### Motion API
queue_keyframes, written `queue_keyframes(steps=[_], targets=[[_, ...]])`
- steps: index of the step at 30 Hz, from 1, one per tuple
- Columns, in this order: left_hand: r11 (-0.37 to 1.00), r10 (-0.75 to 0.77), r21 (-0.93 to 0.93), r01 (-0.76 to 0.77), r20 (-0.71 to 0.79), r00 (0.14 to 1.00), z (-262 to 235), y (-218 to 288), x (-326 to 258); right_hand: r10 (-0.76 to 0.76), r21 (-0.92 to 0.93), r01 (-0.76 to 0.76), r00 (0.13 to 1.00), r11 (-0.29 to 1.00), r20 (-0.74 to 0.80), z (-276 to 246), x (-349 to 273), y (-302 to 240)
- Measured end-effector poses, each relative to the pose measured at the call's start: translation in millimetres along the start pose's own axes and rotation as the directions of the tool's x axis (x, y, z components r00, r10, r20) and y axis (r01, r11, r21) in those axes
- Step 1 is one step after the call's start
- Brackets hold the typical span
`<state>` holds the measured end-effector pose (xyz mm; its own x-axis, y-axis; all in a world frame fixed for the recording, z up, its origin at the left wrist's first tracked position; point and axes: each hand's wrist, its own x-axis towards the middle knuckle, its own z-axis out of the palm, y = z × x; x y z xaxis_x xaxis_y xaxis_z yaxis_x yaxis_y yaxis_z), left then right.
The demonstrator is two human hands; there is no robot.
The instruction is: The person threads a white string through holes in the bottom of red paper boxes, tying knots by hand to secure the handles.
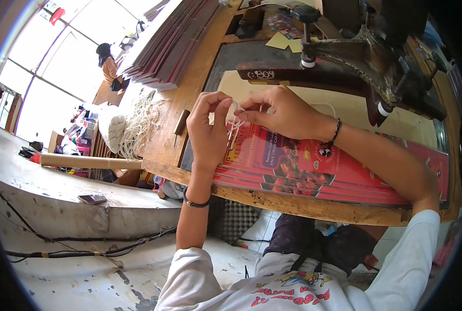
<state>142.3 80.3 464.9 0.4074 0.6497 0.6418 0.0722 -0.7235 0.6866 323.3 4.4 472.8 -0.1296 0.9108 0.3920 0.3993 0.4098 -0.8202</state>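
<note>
Thin white cord (234,136) is pinched between the fingertips of my left hand (207,124) and my right hand (283,115), which almost meet. Beneath them, a fanned stack of flat red printed sheets or bags (314,179) lies along the near edge of the workbench, with food pictures on it. Part of the cord hangs over the stack's left end; whether it passes through a hole there, I cannot tell. Left of my left hand rests an awl (181,122) with a wooden handle. My fingers hide some of the cord.
A dark metal clamping frame (345,49) with knobs stands across the bench's far right. Loose white cords (144,122) hang at the left edge, near a tall stack of dark red flat pieces (176,44). A cardboard tube (88,161) sticks out left. Another person (109,70) is far off.
</note>
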Motion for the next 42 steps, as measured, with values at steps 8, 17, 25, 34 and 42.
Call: queue_keyframes(steps=[8,17,25,34,42], targets=[[1.0,0.015,0.013,-0.015,0.058,0.998,-0.2,10.5,2.1,0.0,0.055,0.0,1.0,0.999,-0.011,-2.4,-1.1,-1.8],[0.996,0.004,0.089,-0.001,-0.033,0.999,-0.8,5.7,1.0,0.021,0.032,-0.022,0.999,0.999,0.033,-4.5,-1.6,-1.2],[0.999,-0.027,0.035,0.027,-0.01,1.0,-1.1,6.8,0.2,-0.105,0.055,0.108,0.993,0.993,-0.047,1.8,-1.0,6.3],[0.995,-0.067,-0.074,0.068,0.013,0.998,0.7,10.4,0.3,-0.056,0.1,0.058,0.998,0.993,-0.03,0.9,0.0,6.4],[0.997,-0.047,-0.053,0.05,0.05,0.998,-1.6,12.7,-0.1,-0.058,0.07,0.059,0.998,0.996,-0.014,-1.6,-0.4,-1.5]])
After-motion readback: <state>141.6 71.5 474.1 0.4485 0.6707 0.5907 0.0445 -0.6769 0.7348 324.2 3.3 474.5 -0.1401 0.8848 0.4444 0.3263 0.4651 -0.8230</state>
